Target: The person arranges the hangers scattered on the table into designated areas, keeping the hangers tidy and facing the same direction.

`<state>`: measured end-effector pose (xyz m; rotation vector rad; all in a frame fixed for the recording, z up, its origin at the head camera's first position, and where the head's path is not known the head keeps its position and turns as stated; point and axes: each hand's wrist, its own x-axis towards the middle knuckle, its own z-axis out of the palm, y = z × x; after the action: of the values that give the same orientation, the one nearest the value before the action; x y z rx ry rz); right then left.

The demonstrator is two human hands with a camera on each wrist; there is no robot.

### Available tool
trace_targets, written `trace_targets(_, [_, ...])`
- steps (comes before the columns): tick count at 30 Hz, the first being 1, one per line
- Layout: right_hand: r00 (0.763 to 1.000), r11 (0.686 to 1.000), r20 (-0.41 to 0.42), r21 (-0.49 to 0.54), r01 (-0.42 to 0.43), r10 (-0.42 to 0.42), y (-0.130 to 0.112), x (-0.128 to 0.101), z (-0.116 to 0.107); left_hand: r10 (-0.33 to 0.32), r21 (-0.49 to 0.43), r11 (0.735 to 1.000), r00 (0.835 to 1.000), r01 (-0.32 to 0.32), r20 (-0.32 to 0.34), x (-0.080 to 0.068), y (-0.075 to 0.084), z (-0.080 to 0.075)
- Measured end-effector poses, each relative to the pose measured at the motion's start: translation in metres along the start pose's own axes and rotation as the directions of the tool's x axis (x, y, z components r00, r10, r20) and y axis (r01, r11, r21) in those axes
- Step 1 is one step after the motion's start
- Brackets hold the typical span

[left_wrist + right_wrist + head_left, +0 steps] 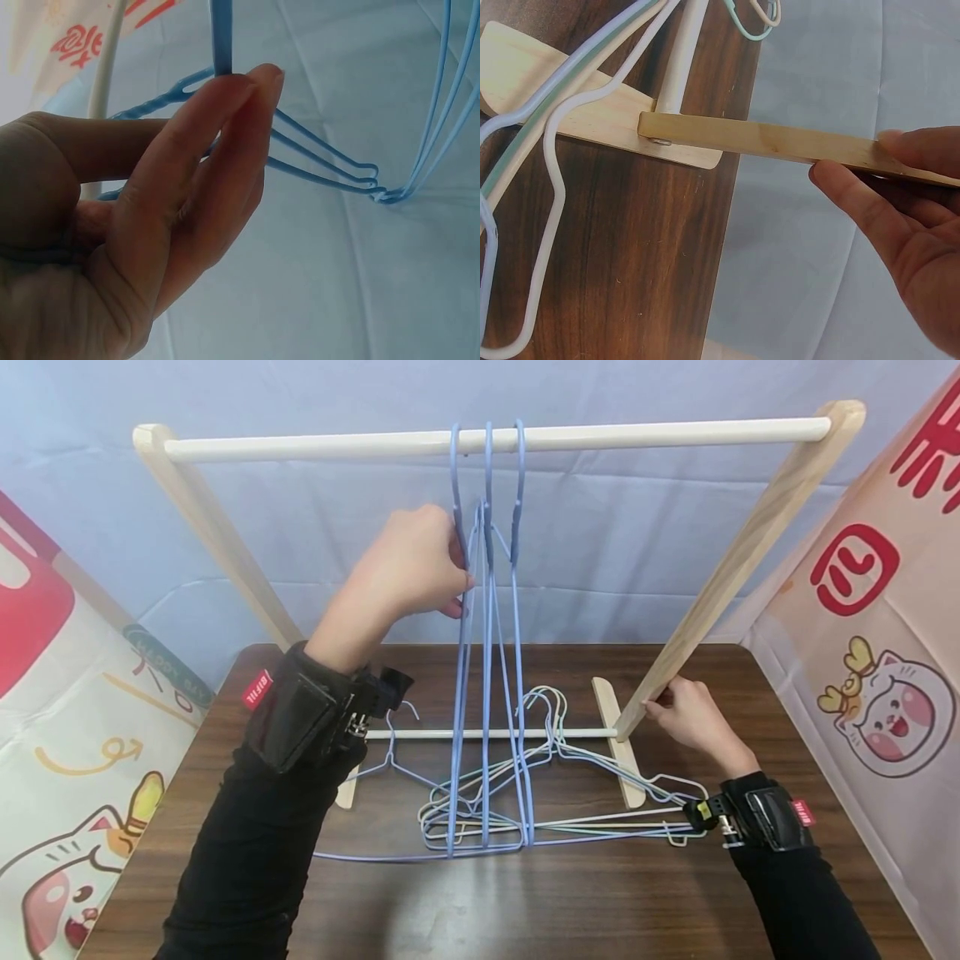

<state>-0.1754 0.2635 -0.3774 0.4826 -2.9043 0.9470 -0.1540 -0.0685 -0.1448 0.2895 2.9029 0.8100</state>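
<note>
Three blue wire hangers (487,693) hang from the white top rod (637,433) of a wooden rack. My left hand (459,577) is raised at the neck of the leftmost one. In the left wrist view its fingertips (255,82) press that hanger (322,161) just under the hook, with the thumb behind. My right hand (656,708) pinches the rack's right leg (735,568) near its base. In the right wrist view the thumb and fingers (840,180) lie on either side of the wooden leg (780,142), beside the foot (525,67).
A loose pile of white, pale green and blue hangers (600,819) lies on the dark wooden table (525,902) under the rack, some across the right foot. A blue cloth hangs behind. Printed banners (885,635) close in both sides.
</note>
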Motion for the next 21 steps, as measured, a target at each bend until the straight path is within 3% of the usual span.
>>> trace_targets(21, [1.0,1.0,-0.009,-0.01,0.007,-0.007,0.0004,0.0002,0.0007,-0.002,0.006,1.0,1.0,0.002,0.008,-0.0024,-0.0038,-0.0016])
